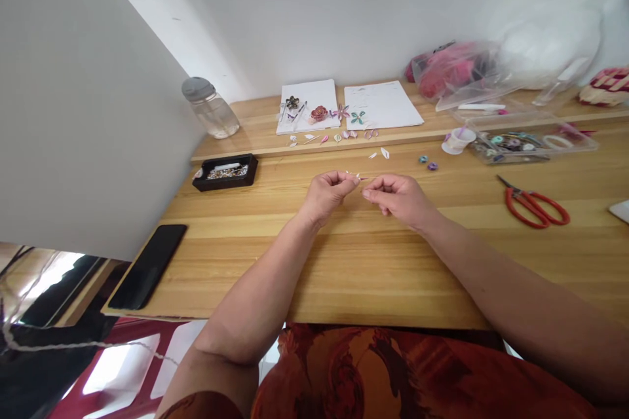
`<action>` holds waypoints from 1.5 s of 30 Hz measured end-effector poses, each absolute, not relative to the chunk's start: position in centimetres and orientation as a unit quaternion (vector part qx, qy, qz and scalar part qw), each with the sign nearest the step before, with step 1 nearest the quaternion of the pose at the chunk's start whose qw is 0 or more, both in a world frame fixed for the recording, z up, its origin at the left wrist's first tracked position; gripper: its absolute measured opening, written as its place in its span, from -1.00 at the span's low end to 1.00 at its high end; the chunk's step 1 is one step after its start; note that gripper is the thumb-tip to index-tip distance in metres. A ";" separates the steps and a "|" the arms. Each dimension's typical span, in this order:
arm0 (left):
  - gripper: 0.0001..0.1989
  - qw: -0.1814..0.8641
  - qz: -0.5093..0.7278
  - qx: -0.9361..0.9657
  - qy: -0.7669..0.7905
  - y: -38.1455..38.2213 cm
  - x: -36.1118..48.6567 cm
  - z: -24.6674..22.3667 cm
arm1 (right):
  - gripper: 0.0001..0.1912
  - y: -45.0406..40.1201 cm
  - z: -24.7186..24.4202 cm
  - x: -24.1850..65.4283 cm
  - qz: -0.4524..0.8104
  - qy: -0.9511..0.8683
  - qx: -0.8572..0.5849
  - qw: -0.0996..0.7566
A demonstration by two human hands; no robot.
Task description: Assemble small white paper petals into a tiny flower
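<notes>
Above the middle of the wooden table my left hand (330, 194) pinches a small petal piece with white tips and a thin purple end (363, 179) that points to the right. Close beside it, my right hand (399, 199) has thumb and forefinger pressed together; what they hold, if anything, is too fine to make out. Just beyond the hands lie white petals (385, 153). Two small spools, one teal (423, 159) and one purple (432, 166), sit to the right of them. More white and pink petals (346, 135) are lined up along the raised shelf's edge.
Orange-handled scissors (535, 206) lie at right, near a clear supply box (521, 144) and a white spool (458, 141). A black bead tray (226, 172), a phone (148, 266) and a water bottle (211, 109) stand at left. Finished flowers (319, 114) rest on paper pads (383, 105).
</notes>
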State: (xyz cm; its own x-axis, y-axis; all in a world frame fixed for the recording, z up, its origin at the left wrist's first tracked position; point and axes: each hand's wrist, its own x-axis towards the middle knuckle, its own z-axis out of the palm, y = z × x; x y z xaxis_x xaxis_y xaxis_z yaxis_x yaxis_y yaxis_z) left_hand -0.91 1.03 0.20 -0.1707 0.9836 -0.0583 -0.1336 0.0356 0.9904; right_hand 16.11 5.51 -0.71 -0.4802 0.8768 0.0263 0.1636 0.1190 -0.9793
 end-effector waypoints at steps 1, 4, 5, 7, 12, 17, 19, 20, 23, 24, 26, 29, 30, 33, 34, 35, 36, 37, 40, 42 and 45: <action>-0.61 0.485 0.569 0.407 0.525 1.1 -0.9 0.1 | -0.77 5.2 -0.6 16.0 0.517 -0.690 -0.383 0.332; -0.64 0.438 0.580 0.420 0.544 1.3 -1.1 -0.3 | -0.82 4.4 -0.1 15.9 0.444 -0.739 -0.365 0.352; -0.67 0.421 0.578 0.431 0.551 1.4 -1.2 -0.5 | -0.83 4.2 0.0 15.9 0.423 -0.748 -0.363 0.360; -0.71 0.395 0.561 0.459 0.564 1.4 -1.3 -0.6 | -0.84 4.0 0.4 16.0 0.393 -0.757 -0.363 0.375; -0.75 0.415 0.480 0.527 0.565 1.0 -1.2 -0.3 | -0.84 4.9 1.1 16.7 0.358 -0.762 -0.357 0.406; -0.72 0.471 0.447 0.527 0.548 0.4 -1.1 0.5 | -0.80 6.4 0.4 17.1 0.408 -0.747 -0.350 0.391; -0.71 0.494 0.441 0.519 0.541 0.3 -1.1 0.7 | -0.78 6.8 0.0 17.1 0.430 -0.735 -0.356 0.384; -0.71 0.504 0.440 0.514 0.537 0.2 -1.1 0.8 | -0.77 6.9 -0.2 17.0 0.439 -0.729 -0.360 0.382; -0.67 0.522 0.456 0.493 0.526 0.3 -1.1 0.8 | -0.75 6.8 -0.7 16.7 0.466 -0.711 -0.373 0.373; -0.65 0.521 0.469 0.484 0.524 0.4 -1.1 0.8 | -0.74 6.6 -0.7 16.6 0.478 -0.704 -0.377 0.366; -0.61 0.511 0.502 0.462 0.523 0.6 -1.0 0.6 | -0.72 6.3 -0.7 16.4 0.504 -0.691 -0.381 0.350; -0.60 0.482 0.548 0.430 0.532 1.0 -1.0 0.3 | -0.71 5.6 -0.5 16.2 0.519 -0.691 -0.380 0.329; -0.60 0.471 0.557 0.423 0.537 1.1 -1.0 0.2 | -0.71 5.4 -0.4 16.1 0.510 -0.699 -0.380 0.326; -0.66 0.422 0.567 0.432 0.560 1.3 -1.2 -0.2 | -0.75 4.7 0.1 16.0 0.455 -0.735 -0.376 0.334; -0.69 0.404 0.562 0.444 0.569 1.3 -1.2 -0.3 | -0.77 4.5 0.3 16.1 0.434 -0.744 -0.376 0.342; -0.72 0.388 0.553 0.460 0.576 1.3 -1.3 -0.4 | -0.78 4.3 0.6 16.1 0.415 -0.750 -0.376 0.351; -0.75 0.377 0.539 0.479 0.581 1.3 -1.3 -0.5 | -0.79 4.3 0.8 16.2 0.397 -0.755 -0.378 0.360; -0.76 0.372 0.522 0.499 0.584 1.2 -1.3 -0.5 | -0.80 4.3 1.0 16.3 0.382 -0.757 -0.381 0.370; -0.77 0.384 0.474 0.542 0.578 1.0 -1.3 -0.4 | -0.82 4.8 1.2 16.6 0.354 -0.757 -0.385 0.392; -0.76 0.401 0.458 0.553 0.569 0.8 -1.2 -0.1 | -0.81 5.3 1.0 16.8 0.361 -0.754 -0.380 0.395; -0.74 0.431 0.450 0.549 0.556 0.5 -1.0 0.3 | -0.78 6.1 0.7 16.9 0.405 -0.741 -0.367 0.391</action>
State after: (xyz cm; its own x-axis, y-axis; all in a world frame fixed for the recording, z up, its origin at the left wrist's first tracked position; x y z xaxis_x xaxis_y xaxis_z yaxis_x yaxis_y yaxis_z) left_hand -1.02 0.47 0.35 -0.0252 0.9996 0.0154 0.2232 -0.0094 0.9747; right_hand 16.92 6.14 0.67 -0.4249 0.8600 0.2827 0.2266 0.4034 -0.8865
